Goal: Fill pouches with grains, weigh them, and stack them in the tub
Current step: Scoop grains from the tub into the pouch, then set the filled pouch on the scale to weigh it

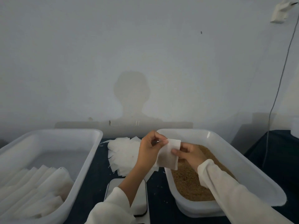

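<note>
Both hands hold one white pouch up over the near-left corner of the right tub, which holds brown grains. My left hand pinches the pouch's top left corner and a thin thread there. My right hand pinches its right edge. A pile of empty white pouches lies on the dark table between the tubs. The left tub holds several filled pouches laid in a row at its near end. A white scale sits under my left forearm, partly hidden.
A pale wall rises right behind the table. A thin cable hangs down the wall at the right. Loose grains are scattered on the dark tabletop between the scale and the right tub.
</note>
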`<state>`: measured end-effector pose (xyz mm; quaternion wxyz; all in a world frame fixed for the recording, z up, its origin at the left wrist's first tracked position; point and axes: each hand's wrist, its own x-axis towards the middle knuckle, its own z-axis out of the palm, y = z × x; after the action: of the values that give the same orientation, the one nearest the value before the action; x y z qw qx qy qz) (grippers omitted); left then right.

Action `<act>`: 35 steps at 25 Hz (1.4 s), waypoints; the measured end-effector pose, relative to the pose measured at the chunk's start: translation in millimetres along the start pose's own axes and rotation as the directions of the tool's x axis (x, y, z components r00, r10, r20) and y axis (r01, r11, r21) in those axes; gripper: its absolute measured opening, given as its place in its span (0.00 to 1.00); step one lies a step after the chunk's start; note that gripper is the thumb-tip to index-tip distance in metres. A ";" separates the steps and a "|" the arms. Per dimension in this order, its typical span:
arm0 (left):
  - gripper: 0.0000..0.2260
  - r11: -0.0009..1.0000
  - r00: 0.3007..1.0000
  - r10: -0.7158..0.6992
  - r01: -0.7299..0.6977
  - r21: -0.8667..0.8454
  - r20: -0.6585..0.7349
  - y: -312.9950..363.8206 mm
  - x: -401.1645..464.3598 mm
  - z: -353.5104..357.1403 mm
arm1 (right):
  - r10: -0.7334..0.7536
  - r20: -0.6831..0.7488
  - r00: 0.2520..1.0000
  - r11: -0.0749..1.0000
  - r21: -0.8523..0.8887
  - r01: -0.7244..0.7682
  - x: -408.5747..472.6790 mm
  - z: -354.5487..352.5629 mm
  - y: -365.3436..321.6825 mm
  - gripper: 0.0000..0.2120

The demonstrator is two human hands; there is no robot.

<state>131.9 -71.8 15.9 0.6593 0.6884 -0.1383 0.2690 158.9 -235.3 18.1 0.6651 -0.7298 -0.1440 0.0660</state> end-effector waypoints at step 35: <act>0.09 0.914 0.954 -0.266 0.295 0.277 -0.139 -66.3 -96.8 -139.1 | -0.273 -0.117 0.955 0.941 -0.239 0.240 -30.8 121.6 92.2 0.12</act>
<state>62.8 55.0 -94.8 0.5869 0.7775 0.0363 0.2228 105.9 -135.5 -89.1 0.5909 -0.7774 -0.1949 -0.0925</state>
